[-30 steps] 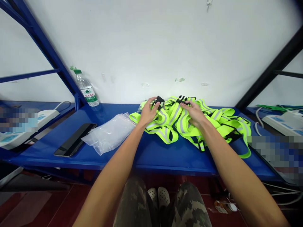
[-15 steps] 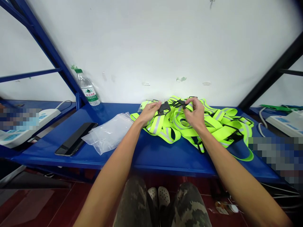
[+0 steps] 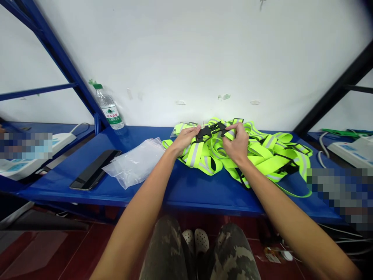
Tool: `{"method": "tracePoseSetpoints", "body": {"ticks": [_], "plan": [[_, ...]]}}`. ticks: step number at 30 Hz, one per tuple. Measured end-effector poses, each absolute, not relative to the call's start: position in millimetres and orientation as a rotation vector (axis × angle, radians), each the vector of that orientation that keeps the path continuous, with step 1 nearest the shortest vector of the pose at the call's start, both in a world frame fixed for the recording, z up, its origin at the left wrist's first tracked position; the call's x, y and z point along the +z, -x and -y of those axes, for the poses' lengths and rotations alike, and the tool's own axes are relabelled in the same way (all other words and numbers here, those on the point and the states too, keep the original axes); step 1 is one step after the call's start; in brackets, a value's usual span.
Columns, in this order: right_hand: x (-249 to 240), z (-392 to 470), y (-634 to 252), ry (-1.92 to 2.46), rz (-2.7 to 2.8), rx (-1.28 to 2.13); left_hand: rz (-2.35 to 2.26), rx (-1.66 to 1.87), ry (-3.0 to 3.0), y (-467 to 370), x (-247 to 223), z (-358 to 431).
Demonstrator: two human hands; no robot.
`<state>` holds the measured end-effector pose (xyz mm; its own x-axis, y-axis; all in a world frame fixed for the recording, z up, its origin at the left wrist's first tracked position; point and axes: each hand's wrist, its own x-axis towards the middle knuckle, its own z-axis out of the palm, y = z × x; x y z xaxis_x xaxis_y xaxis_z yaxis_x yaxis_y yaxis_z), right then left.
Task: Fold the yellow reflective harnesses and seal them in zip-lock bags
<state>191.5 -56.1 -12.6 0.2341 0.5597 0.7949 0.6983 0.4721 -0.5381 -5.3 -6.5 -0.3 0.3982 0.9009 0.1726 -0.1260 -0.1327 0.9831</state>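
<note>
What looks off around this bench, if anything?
Nothing serious. The neon straps lie in a loose, overlapping heap, and a small white-lidded container is down on the floor, an odd spot. The wall has scraps or scuffs on it. No spill visible; the bottle is capped.

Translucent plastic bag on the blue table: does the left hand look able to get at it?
Likely yes: the bag lies beside the left forearm with nothing on top, though the left hand would probably have to release the black plastic buckle half first.
</note>
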Motion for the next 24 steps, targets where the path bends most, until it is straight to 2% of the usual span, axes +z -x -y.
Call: {"method": "tracePoseSetpoints", "body": {"ticks": [14,24], "plan": [[-11,56,-191,1.158,1.57,-0.182,-0.724,0.98,-1.342,4,3,15],[-8,65,-183,1.204,1.777,-0.049,-0.74,1.03,-1.397,3,-1,10]]}}
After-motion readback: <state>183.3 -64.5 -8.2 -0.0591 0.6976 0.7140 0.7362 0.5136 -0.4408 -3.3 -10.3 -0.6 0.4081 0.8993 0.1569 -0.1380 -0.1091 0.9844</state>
